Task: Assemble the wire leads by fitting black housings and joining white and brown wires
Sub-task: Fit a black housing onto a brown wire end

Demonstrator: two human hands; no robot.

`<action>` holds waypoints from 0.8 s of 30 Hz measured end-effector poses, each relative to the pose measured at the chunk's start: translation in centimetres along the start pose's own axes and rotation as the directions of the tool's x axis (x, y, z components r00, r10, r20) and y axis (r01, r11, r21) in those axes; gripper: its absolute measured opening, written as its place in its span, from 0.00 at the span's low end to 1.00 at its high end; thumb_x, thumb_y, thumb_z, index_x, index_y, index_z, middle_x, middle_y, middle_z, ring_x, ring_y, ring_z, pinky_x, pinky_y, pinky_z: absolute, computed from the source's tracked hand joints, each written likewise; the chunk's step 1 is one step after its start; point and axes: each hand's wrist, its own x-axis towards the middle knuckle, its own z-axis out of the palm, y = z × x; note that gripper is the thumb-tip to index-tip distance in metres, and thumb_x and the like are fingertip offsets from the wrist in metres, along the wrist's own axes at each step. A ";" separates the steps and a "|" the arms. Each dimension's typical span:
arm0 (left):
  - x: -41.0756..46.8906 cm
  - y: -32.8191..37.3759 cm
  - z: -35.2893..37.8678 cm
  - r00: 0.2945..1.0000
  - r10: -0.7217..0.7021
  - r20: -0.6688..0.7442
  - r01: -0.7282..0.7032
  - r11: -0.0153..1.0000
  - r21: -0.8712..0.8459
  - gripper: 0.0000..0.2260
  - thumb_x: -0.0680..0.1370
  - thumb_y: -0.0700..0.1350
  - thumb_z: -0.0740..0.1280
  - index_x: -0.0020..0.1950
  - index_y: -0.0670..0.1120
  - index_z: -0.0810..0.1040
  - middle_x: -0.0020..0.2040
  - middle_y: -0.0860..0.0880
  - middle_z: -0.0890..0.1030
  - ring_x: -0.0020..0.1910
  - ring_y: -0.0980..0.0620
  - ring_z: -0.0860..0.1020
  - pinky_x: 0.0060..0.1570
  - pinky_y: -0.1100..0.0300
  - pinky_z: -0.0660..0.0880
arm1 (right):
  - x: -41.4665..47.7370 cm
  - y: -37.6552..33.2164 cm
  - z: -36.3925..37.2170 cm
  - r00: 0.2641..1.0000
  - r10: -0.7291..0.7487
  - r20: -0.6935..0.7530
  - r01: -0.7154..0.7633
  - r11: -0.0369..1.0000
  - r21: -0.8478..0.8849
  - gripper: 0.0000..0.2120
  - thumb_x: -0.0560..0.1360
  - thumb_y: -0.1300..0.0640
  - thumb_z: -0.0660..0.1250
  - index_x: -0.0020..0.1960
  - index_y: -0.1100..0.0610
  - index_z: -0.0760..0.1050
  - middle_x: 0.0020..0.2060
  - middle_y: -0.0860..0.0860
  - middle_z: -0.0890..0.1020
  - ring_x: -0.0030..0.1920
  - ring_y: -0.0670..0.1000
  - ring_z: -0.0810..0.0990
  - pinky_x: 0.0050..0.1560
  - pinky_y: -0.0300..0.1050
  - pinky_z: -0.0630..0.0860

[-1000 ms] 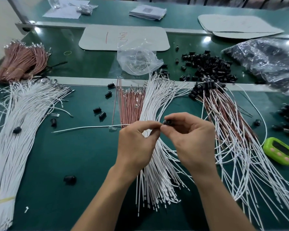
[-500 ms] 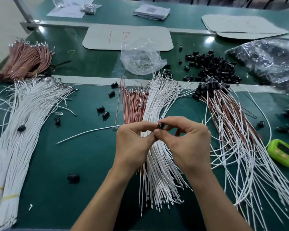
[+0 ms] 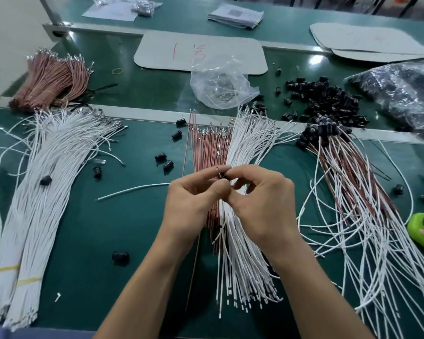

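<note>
Two hands, fingertips together above the table [image 3: 103, 231]: left hand [image 3: 194, 199] pinches a white wire [image 3: 132, 189] trailing leftward, right hand [image 3: 262, 204] pinches a small black housing [image 3: 222, 176], over the loose wire bundle [image 3: 242, 265].

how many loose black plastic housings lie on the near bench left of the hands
7 black housings: two by the brown wire tips, two nearer, one left of those, one on the left white wire bundle, one nearest. Wires may hide more.
</note>
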 end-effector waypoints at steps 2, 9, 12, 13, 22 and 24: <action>0.4 0.1 -0.5 0.991 -0.010 -0.130 0.008 1.000 -0.013 0.09 0.75 0.34 0.74 0.49 0.47 0.89 0.42 0.46 0.88 0.43 0.54 0.86 0.47 0.67 0.79 | 0.4 0.1 0.0 0.995 0.058 0.084 -0.057 0.998 -0.005 0.09 0.71 0.54 0.80 0.50 0.45 0.87 0.36 0.38 0.83 0.39 0.39 0.81 0.43 0.31 0.75; 1.8 -0.1 -3.0 0.890 -0.025 -0.456 -0.009 0.997 -0.073 0.08 0.73 0.33 0.77 0.46 0.45 0.87 0.40 0.51 0.88 0.39 0.58 0.84 0.44 0.69 0.78 | 1.4 -1.2 4.1 0.948 0.277 0.153 -0.154 0.826 -0.543 0.22 0.77 0.35 0.66 0.42 0.54 0.77 0.40 0.53 0.84 0.44 0.59 0.83 0.43 0.49 0.75; 1.9 -0.2 -3.3 0.860 0.016 -0.509 -0.041 0.998 -0.037 0.10 0.72 0.32 0.77 0.45 0.47 0.87 0.40 0.52 0.88 0.40 0.59 0.84 0.45 0.69 0.78 | 1.9 -1.8 5.9 0.944 0.290 0.158 -0.133 0.771 -0.623 0.25 0.80 0.36 0.63 0.35 0.52 0.62 0.34 0.51 0.75 0.41 0.60 0.77 0.40 0.49 0.65; 1.9 0.0 -3.4 0.849 0.035 -0.526 -0.058 0.998 -0.027 0.10 0.72 0.32 0.77 0.45 0.47 0.87 0.40 0.52 0.88 0.40 0.59 0.84 0.45 0.69 0.78 | 2.4 -1.8 6.1 0.939 0.309 0.152 -0.147 0.758 -0.636 0.25 0.80 0.38 0.63 0.34 0.52 0.60 0.30 0.50 0.70 0.39 0.59 0.73 0.39 0.49 0.64; 1.8 2.2 -5.3 0.743 0.222 -0.631 -0.247 0.968 0.050 0.09 0.75 0.30 0.73 0.52 0.41 0.85 0.41 0.55 0.88 0.42 0.60 0.85 0.48 0.69 0.79 | 3.3 -1.7 6.3 0.919 0.322 0.226 -0.102 0.751 -0.653 0.27 0.78 0.32 0.64 0.37 0.52 0.59 0.31 0.48 0.66 0.36 0.55 0.70 0.41 0.51 0.65; 1.8 2.5 -5.3 0.733 0.277 -0.621 -0.284 0.955 0.090 0.12 0.75 0.30 0.73 0.56 0.42 0.84 0.41 0.57 0.88 0.42 0.61 0.85 0.48 0.69 0.79 | 2.8 -2.2 6.2 0.925 0.296 0.236 -0.063 0.735 -0.675 0.31 0.75 0.26 0.62 0.36 0.53 0.61 0.30 0.49 0.70 0.31 0.53 0.69 0.37 0.49 0.64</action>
